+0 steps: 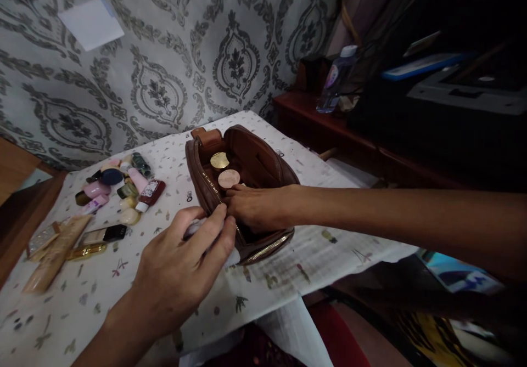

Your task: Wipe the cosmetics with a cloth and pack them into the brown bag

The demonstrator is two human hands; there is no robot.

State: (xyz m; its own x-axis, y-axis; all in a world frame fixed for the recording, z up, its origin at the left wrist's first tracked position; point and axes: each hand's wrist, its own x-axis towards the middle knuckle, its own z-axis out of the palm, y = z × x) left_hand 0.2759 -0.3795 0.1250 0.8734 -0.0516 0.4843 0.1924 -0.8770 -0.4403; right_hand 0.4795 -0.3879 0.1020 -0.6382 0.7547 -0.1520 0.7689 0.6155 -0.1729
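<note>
A brown toiletry bag (196, 178) lies unzipped on the table. Inside it are a gold round lid (219, 161) and a pale pink round lid (229, 179). My right hand (257, 207) reaches into the bag, fingers curled downward; their tips and whatever they hold are hidden. At the bag's near left edge, my left hand (185, 263) is closed around a small pale object (195, 227), mostly covered by the fingers. Its kind cannot be made out. The left fingertips touch or nearly touch the zipper edge.
Small cosmetics lie to the left: a dark red bottle (151, 192), a pink tube (136, 178), a beige tube (57, 254), a black-capped bottle (102, 235) and several others. A patterned white cloth (144, 306) covers the table. A clear bottle (335, 82) stands on a red-brown surface.
</note>
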